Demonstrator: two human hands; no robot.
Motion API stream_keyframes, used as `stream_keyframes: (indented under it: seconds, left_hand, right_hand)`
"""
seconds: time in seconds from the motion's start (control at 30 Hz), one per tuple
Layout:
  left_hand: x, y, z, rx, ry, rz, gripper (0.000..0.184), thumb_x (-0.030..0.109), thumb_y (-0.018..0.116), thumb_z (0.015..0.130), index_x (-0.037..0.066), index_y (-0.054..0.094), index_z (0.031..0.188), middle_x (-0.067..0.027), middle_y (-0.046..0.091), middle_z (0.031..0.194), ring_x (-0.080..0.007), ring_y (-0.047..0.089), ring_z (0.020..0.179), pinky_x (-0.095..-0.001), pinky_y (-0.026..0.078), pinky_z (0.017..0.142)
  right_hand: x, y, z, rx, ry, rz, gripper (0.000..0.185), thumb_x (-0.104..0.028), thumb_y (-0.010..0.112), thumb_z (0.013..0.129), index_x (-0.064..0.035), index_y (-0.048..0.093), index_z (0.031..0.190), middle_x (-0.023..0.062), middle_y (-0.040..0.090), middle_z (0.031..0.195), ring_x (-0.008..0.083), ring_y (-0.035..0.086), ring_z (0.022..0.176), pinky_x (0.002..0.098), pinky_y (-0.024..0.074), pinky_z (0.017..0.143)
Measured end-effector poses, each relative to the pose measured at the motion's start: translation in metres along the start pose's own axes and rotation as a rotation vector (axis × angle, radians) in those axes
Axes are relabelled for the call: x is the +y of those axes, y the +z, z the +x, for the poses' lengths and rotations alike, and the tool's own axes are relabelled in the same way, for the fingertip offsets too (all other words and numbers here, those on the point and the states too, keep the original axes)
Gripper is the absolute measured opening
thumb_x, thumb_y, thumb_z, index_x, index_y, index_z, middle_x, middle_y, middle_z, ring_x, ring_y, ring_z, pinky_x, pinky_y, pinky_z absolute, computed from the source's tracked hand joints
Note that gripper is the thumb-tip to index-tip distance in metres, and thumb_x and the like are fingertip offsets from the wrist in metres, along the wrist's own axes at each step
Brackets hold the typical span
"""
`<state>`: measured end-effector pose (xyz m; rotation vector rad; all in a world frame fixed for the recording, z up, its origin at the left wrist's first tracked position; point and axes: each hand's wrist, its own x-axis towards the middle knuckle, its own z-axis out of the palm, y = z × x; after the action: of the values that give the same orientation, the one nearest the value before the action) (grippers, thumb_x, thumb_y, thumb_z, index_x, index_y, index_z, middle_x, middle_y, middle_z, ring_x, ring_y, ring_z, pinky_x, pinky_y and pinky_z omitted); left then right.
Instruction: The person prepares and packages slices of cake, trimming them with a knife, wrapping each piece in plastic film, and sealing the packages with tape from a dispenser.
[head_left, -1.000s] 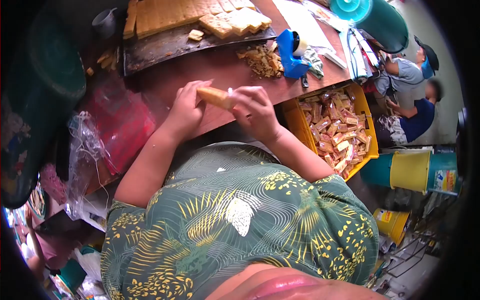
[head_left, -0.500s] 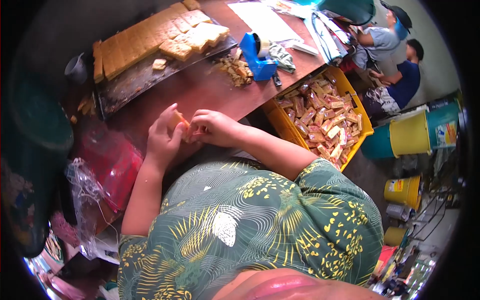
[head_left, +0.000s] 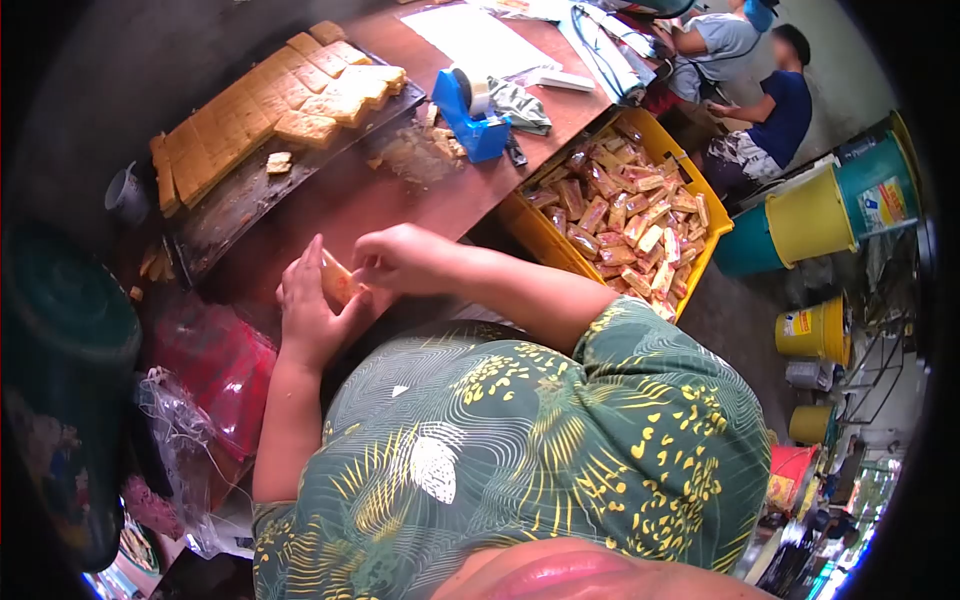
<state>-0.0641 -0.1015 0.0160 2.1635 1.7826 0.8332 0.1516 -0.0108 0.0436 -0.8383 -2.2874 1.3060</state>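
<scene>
My left hand [head_left: 315,308] is wrapped round a small wrapped cake bar [head_left: 338,282], orange-brown under shiny clear plastic. At the bar's near right end, my right hand [head_left: 408,258] has its fingers pinched together; what lies between them is hidden. Beyond both hands a slab of golden cake [head_left: 225,125], cut into bars, rests on a dark baking tray [head_left: 215,228]. One small loose cake piece [head_left: 279,162] lies on that tray. To the right of the hands, a yellow crate [head_left: 690,285] holds many wrapped cake bars [head_left: 625,205].
A blue tape dispenser [head_left: 468,125] stands on the brown table [head_left: 340,215], beside crumbs [head_left: 418,155] and a crumpled cloth [head_left: 520,107]. Red plastic packaging [head_left: 215,370] lies left. A grey cup [head_left: 127,195] sits beside the tray. Two people work at upper right, near stacked buckets [head_left: 810,220].
Both hands have shifted slightly left and down with the bar, which now shows more of its wrapped face. The whole view has also shifted a little.
</scene>
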Motion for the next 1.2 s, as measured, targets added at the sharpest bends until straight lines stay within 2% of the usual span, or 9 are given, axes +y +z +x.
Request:
stream_keyframes:
  seconds: [0.1,0.23,0.33,0.47,0.57,0.7,0.73,0.9,1.2]
  left_hand:
    - [-0.001,0.002,-0.001,0.04,0.016,-0.043,0.097,0.046,0.081,0.082,0.006,0.037,0.159,-0.0202,0.05,0.153,-0.0384,0.047,0.139,-0.0487,0.034,0.119]
    - [-0.001,0.002,0.0,0.062,0.048,-0.108,0.091,0.039,0.084,0.082,0.004,0.042,0.155,-0.02,0.05,0.154,-0.0373,0.047,0.142,-0.0457,0.036,0.121]
    - [-0.003,0.003,0.003,0.051,0.064,-0.12,0.087,0.038,0.085,0.082,0.002,0.046,0.152,-0.0201,0.051,0.153,-0.0363,0.049,0.142,-0.0446,0.037,0.12]
    - [-0.004,0.002,0.003,0.055,0.061,-0.144,0.085,0.038,0.085,0.082,0.0,0.049,0.149,-0.0203,0.053,0.152,-0.0357,0.051,0.141,-0.0437,0.039,0.12]
    - [-0.003,0.001,0.001,0.044,0.047,-0.147,0.084,0.037,0.085,0.083,0.0,0.049,0.149,-0.0202,0.053,0.152,-0.0352,0.051,0.141,-0.0434,0.04,0.119]
    - [-0.005,0.002,0.001,0.072,0.016,-0.22,0.078,0.032,0.084,0.082,0.002,0.053,0.147,-0.0177,0.056,0.149,-0.0342,0.054,0.138,-0.0436,0.042,0.117]
    - [-0.005,0.001,0.001,0.069,0.01,-0.228,0.076,0.032,0.084,0.083,0.001,0.053,0.146,-0.0184,0.057,0.149,-0.0341,0.054,0.138,-0.0428,0.042,0.117]
    - [-0.012,0.002,0.003,0.055,0.002,-0.28,0.069,0.026,0.083,0.087,-0.001,0.055,0.144,-0.0198,0.057,0.148,-0.0331,0.055,0.138,-0.0403,0.042,0.118]
    - [-0.011,0.001,0.001,0.065,-0.003,-0.309,0.064,0.016,0.078,0.088,0.0,0.055,0.146,-0.0205,0.057,0.149,-0.0322,0.054,0.139,-0.0393,0.042,0.118]
  right_hand:
    - [0.005,-0.05,-0.022,0.458,-0.267,-0.103,0.016,0.004,0.068,0.09,-0.0062,0.074,0.101,0.0078,0.073,0.092,0.0161,0.069,0.078,0.0304,0.0568,0.068]
    - [0.03,-0.138,-0.038,1.125,-0.087,-0.23,0.02,-0.015,0.071,0.098,-0.0028,0.068,0.114,0.0077,0.071,0.1,0.0104,0.064,0.083,0.0278,0.0536,0.07]
    - [0.139,-0.192,-0.042,0.973,0.042,-0.097,0.03,-0.03,0.069,0.102,-0.0036,0.068,0.117,0.0063,0.069,0.099,0.0107,0.062,0.084,0.0283,0.0526,0.073]
    - [0.101,-0.185,-0.021,0.726,0.559,0.182,0.039,-0.038,0.065,0.103,-0.0048,0.07,0.122,0.0034,0.071,0.101,0.0139,0.061,0.088,0.0318,0.0513,0.075]
    - [0.117,-0.183,-0.005,0.696,0.448,0.318,0.029,-0.038,0.065,0.104,-0.0115,0.072,0.112,-0.0026,0.067,0.096,0.0101,0.057,0.081,0.0282,0.0473,0.073]
    - [0.088,-0.155,-0.015,0.985,-0.057,-0.631,0.034,-0.033,0.073,0.095,-0.0021,0.073,0.082,0.0154,0.07,0.085,0.0334,0.065,0.088,0.0435,0.0507,0.085]
    - [0.083,-0.148,-0.024,0.989,-0.036,-0.67,0.031,-0.03,0.073,0.094,-0.0024,0.074,0.08,0.0213,0.069,0.089,0.0414,0.064,0.091,0.0488,0.0498,0.087]
    - [0.142,-0.148,-0.065,0.956,0.139,-0.936,0.029,-0.032,0.073,0.093,-0.0055,0.074,0.082,0.0167,0.068,0.089,0.0377,0.064,0.09,0.0493,0.0499,0.086]
    - [0.006,0.007,-0.018,0.091,-0.165,-0.036,0.012,-0.012,0.086,0.084,-0.0073,0.076,0.089,0.0064,0.064,0.097,0.0189,0.065,0.084,0.0319,0.0532,0.074]
